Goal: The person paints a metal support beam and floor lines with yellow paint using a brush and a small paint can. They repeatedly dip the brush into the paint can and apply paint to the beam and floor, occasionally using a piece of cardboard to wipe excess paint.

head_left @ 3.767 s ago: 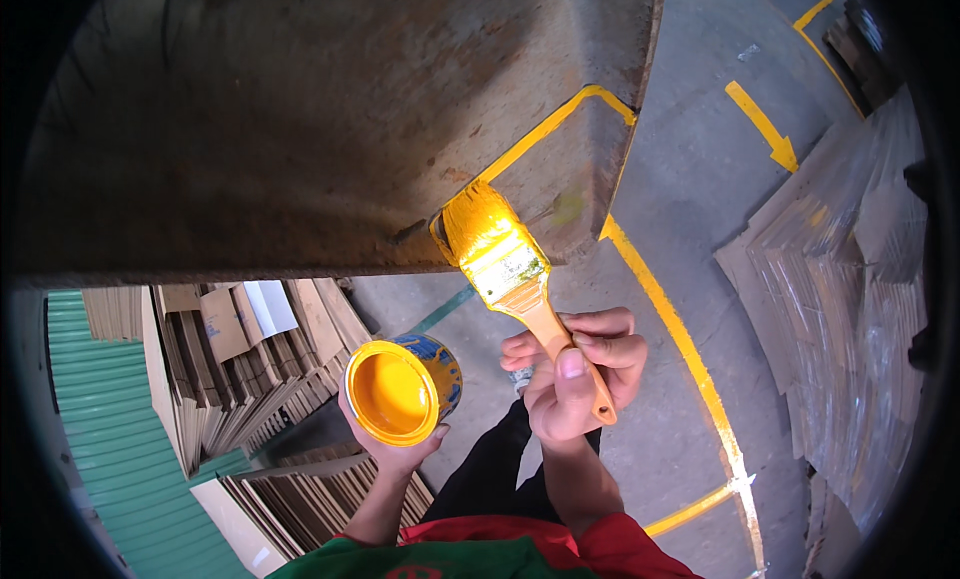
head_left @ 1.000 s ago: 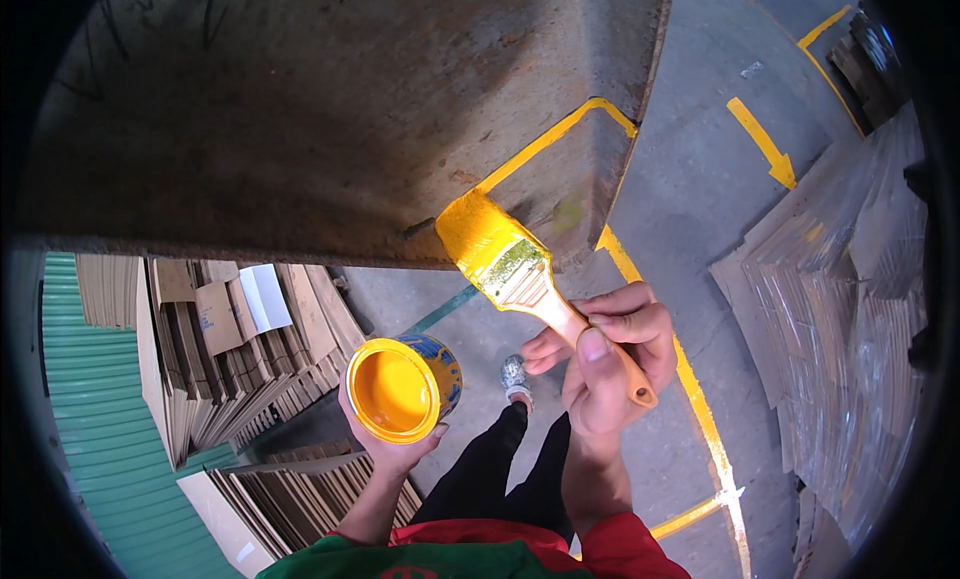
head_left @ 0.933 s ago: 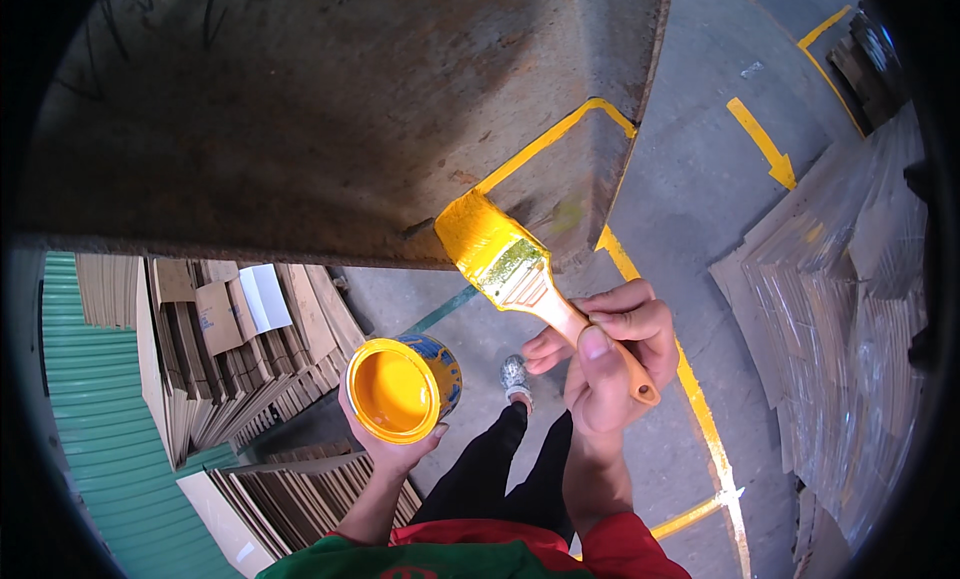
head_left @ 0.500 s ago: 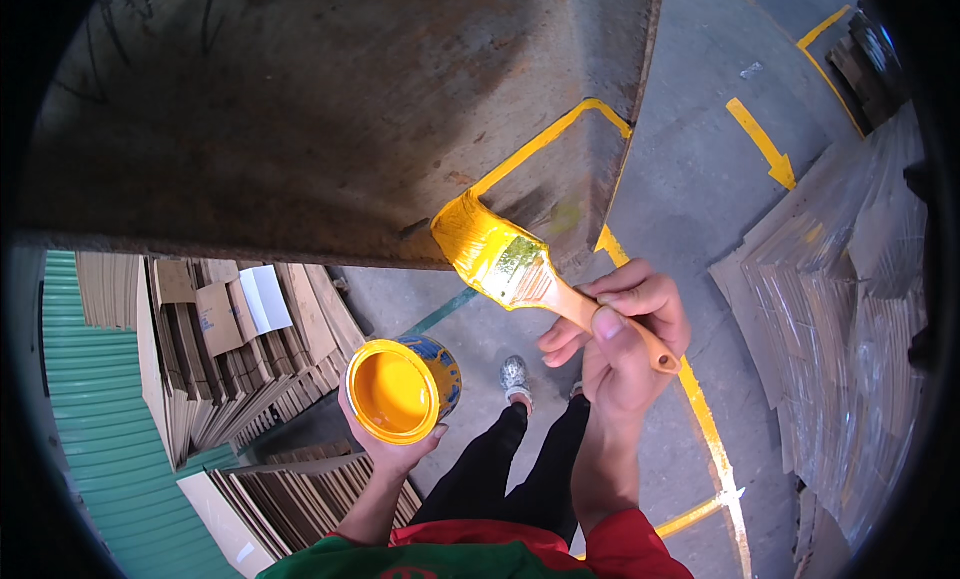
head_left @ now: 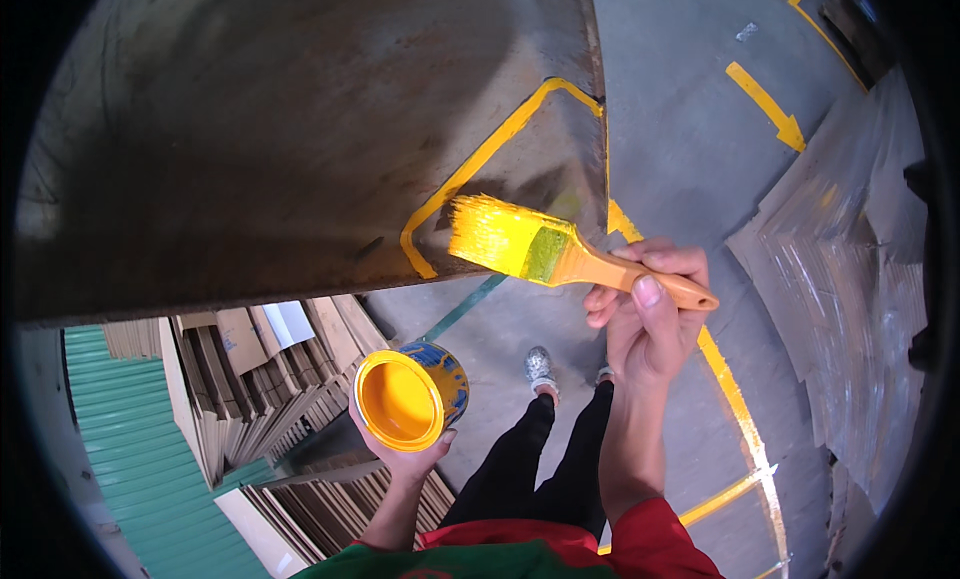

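Note:
In my right hand (head_left: 655, 314) is a wide paintbrush (head_left: 590, 264), its wooden handle pinched between thumb and fingers. Yellow paint coats its bristles, which point left in front of the lower corner of a dark, rusty metal panel (head_left: 300, 129). Whether the bristle tips touch the panel I cannot tell. A yellow painted line (head_left: 485, 159) on the panel bends round near its right edge and runs down to its lower edge. My left hand (head_left: 405, 459) grips an open can of yellow paint (head_left: 440, 374) from below and the side, lower left of the brush.
Stacked flat cardboard (head_left: 270, 379) stands at the left beside a green corrugated surface (head_left: 130, 429). Plastic-wrapped cardboard (head_left: 850, 279) is piled at the right. The grey floor carries a yellow arrow (head_left: 765, 104) and a yellow line (head_left: 730, 389). My feet stand below the brush.
The brush has come away from the line's lower end and turned more level, moving right with my right hand. The yellow line now shows reaching the panel's lower edge. The view has shifted.

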Demonstrator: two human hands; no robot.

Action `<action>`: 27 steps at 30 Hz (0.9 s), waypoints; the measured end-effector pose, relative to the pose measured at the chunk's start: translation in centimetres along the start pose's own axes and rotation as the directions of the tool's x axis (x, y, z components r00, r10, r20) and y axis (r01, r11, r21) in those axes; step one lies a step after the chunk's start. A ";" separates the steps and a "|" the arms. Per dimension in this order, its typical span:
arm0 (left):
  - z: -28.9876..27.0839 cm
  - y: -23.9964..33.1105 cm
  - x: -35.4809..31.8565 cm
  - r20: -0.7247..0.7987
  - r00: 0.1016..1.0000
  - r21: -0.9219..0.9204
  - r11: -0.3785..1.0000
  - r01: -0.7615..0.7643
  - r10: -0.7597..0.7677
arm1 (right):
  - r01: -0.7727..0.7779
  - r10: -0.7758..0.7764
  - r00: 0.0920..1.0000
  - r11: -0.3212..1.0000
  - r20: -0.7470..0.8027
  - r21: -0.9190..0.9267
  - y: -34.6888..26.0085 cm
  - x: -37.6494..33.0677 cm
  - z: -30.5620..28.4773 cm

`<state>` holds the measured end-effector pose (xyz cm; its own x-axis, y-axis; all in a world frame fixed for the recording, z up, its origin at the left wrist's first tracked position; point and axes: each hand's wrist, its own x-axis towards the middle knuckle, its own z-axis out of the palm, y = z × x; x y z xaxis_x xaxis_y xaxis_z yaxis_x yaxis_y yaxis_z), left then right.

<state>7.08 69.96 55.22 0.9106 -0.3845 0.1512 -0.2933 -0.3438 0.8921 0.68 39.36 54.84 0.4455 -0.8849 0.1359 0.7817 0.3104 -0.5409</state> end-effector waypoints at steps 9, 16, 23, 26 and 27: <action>0.7 0.1 0.3 -0.004 1.000 0.057 0.998 0.006 -0.006 | -0.031 0.037 0.999 0.969 -0.021 0.247 4.2 -1.2 -0.4; 0.4 0.1 0.5 0.019 1.000 0.066 0.998 -0.007 0.006 | 0.046 -0.013 0.995 0.935 -0.094 0.352 7.0 -4.2 1.5; 0.2 0.0 0.6 0.014 1.000 0.080 0.996 -0.028 0.027 | 0.035 0.049 0.986 0.870 -0.157 0.491 8.8 -5.1 1.4; 0.0 -0.2 0.6 0.016 1.000 0.067 0.997 -0.025 0.024 | 0.032 0.066 0.983 0.855 -0.169 0.518 9.2 -5.2 1.4; -0.1 -0.3 0.6 0.013 0.999 0.069 0.997 -0.032 0.032 | 0.057 0.055 0.982 0.823 -0.180 0.565 9.3 -5.1 1.5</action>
<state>7.79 69.92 55.09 0.8970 -0.4066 0.1736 -0.3421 -0.3896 0.8551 6.29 47.30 50.35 0.4022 -0.9144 -0.0458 0.9155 0.4011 0.0318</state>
